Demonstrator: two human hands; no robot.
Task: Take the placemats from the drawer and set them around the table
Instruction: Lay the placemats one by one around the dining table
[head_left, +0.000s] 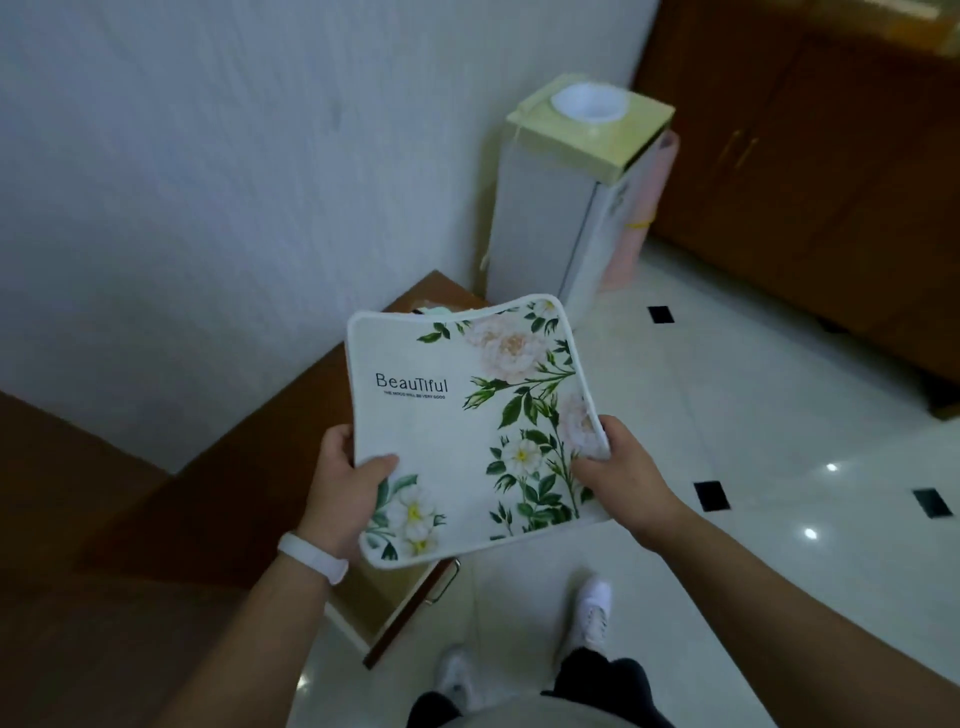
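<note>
— Shirt and dark trousers fill the bottom edge, with white shoes on the floor below. How far along would you say this is?

— Early, I'd judge. A mat is out of the drawer and held in the air just above it. The drawer stands pulled open. No table is in view, so by these signs the laying-out is all left to do.

— One mat or a stack?

— Can't tell. The edge by the right hand curls up, which could be a second layer, but it is too unclear to count.

— And the grip?

— Left hand pinches the near left corner, thumb pressed on top, fingers hidden beneath. The right one clasps the right edge, thumb on top and fingers wrapped round it. Both are grasping the mat.

— What is it made of?

— Something soft and pliable, I'd guess. Its far edge bows and the right side bends in the grip. Roughly square, rounded corners, a white piped rim, and a matte white face printed with pale flowers, green leaves and the word "BeauTiful".

— The rest?

— Drawer and cabinet are brown wood with a thin metal handle. The floor is glossy pale tile with small black insets, throwing back points of light. A smooth white band sits on the left wrist, and the wall looks lightly textured.
</note>
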